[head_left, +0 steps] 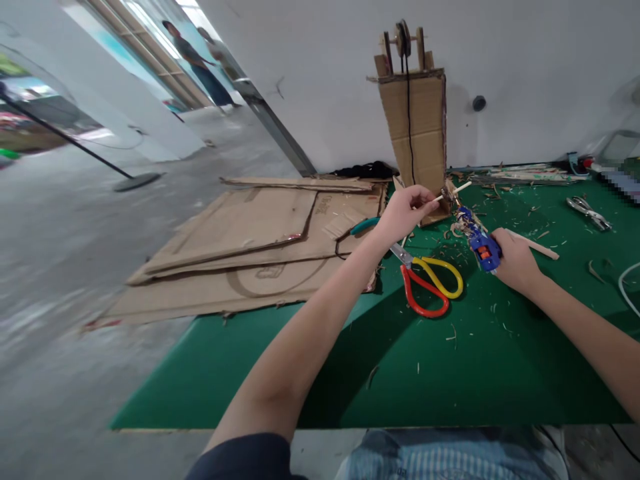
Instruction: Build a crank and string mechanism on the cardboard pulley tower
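My left hand (406,212) is pinched on a thin wooden stick (458,189), holding it level at the foot of a tall cardboard tower (417,127) with a pulley and black string on top. My right hand (515,259) grips a blue glue gun (481,243), its nozzle pointing up toward the stick's joint at the tower base. A flat wooden stick (537,247) lies just past my right hand. Red and yellow scissors (430,283) rest on the green table (300,373) between my arms.
Flat cardboard sheets (240,247) overhang the table's left side. Pliers (589,212) and wood strips (525,173) lie at the back right, with a white cable (625,287) at the right edge. Wood shavings litter the mat. Two people (200,60) stand far off.
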The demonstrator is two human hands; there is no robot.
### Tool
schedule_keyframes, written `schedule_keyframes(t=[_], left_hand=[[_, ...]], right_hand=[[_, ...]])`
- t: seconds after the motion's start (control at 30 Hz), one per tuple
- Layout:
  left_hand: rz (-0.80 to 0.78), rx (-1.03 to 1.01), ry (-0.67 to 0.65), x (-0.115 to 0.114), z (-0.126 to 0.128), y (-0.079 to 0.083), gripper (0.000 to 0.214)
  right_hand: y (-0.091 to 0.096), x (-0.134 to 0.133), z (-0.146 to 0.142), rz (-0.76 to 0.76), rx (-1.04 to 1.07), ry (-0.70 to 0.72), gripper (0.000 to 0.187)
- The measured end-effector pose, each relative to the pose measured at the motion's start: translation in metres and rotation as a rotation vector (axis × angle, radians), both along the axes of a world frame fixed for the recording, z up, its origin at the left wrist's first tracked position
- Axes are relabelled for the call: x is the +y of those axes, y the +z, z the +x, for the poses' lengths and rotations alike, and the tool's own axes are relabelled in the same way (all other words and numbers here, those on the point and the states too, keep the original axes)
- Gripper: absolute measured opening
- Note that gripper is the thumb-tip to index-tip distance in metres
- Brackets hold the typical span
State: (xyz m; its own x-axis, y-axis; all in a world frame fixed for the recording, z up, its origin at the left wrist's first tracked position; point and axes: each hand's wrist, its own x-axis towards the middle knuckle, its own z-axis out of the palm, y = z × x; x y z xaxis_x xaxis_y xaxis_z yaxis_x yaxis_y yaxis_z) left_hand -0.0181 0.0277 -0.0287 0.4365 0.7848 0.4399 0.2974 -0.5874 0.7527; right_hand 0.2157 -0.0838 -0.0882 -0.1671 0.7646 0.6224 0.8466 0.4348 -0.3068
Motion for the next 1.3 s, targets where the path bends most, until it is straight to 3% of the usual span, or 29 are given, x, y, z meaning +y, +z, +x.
schedule_keyframes(t=[0.63,0.83,0.97,1.17,1.3], left_hand=[[-0.048,0.034,-0.025,-0.001,-0.001,0.001,0.012],[-0.033,0.065,-0.014,-0.003,-0.002,0.003,0.013],[-0.029,0.057,-0.021,-0.003,-0.003,0.004,0.014],[-0.018,0.03,0.112,0.0,-0.005,0.007,0.011],[0.039,0.004,0.231,0.0,-0.009,0.016,0.007]], right_hand=[[-0.001,0.001,0.002,-0.026,-0.01,-0.046,0.007],[0.0,0.0,0.002,0.017,0.037,0.012,0.034],[-0.002,0.001,0.005,0.013,0.082,-0.012,0.038],[0.0,0.004,0.006,-0.012,0.119,-0.161,0.04],[0.003,0.007,0.005,-0.17,0.047,-0.23,0.056]])
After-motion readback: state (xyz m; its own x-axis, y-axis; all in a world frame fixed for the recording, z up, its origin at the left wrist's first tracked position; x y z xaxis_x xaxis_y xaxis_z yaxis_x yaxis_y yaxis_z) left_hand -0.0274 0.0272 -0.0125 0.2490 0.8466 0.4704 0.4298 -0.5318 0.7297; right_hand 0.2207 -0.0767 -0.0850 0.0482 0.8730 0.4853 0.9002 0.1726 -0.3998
